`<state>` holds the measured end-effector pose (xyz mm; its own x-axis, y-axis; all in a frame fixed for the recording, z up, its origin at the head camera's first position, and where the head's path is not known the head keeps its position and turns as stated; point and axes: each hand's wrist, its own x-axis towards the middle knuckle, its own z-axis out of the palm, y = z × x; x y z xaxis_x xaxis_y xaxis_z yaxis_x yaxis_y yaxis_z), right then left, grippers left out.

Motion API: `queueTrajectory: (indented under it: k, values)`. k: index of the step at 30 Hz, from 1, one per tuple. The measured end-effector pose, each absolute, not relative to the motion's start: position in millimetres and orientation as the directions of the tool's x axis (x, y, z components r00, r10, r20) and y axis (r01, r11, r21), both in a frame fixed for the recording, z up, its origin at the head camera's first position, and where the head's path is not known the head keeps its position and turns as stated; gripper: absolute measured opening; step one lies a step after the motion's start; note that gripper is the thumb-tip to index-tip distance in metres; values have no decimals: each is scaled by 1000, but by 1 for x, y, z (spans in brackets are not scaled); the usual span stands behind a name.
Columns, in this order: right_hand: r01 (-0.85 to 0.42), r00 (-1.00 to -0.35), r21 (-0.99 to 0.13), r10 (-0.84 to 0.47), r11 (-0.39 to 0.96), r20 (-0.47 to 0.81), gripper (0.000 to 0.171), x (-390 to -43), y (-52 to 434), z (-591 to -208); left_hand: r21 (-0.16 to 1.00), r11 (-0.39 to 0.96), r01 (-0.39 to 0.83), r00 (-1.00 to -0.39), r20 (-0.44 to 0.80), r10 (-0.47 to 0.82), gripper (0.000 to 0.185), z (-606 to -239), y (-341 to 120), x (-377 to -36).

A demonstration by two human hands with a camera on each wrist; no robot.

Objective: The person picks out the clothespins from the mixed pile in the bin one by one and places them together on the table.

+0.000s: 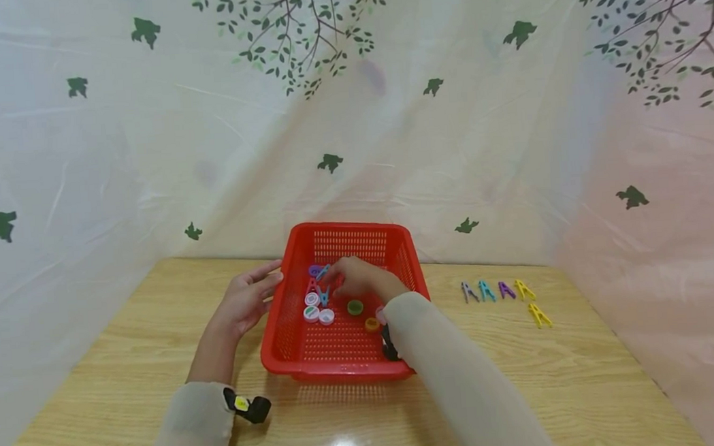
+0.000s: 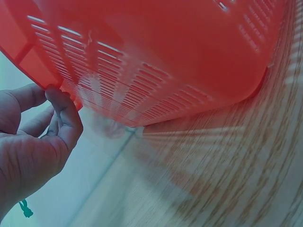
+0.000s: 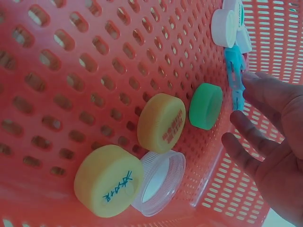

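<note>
On the wooden desk before a leaf-printed curtain, five clothespins lie beside one red basket, where the open left hand touches its rim and the right hand, fingers loose, reaches among bottle caps.

- In the head view the right hand covers part of the red basket floor, so its fingertips and whatever lies beneath them are hidden.
- The pegs beside that hand are too small there to tell their shapes.
- The right wrist view cuts off the white caps at its top edge.
- The left wrist view is blurred over the bench, and the left hand is cut off by its left edge.
</note>
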<state>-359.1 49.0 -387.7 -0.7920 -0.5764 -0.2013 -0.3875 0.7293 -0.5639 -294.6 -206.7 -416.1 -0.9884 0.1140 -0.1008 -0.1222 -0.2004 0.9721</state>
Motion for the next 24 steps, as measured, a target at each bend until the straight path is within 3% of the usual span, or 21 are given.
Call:
queueTrajectory:
  k: [13,24]
  values:
    - [-395,-775,-542,-586,742,-237,41,-359,46,-390,975,-195,-110,-989,-88,122,54,-419,-207,-296]
    - [-315,-791,-573,-543,757,-282,45,-358,48,-389,973,-197,-119,-988,-95,125,54,-418,-207,-296]
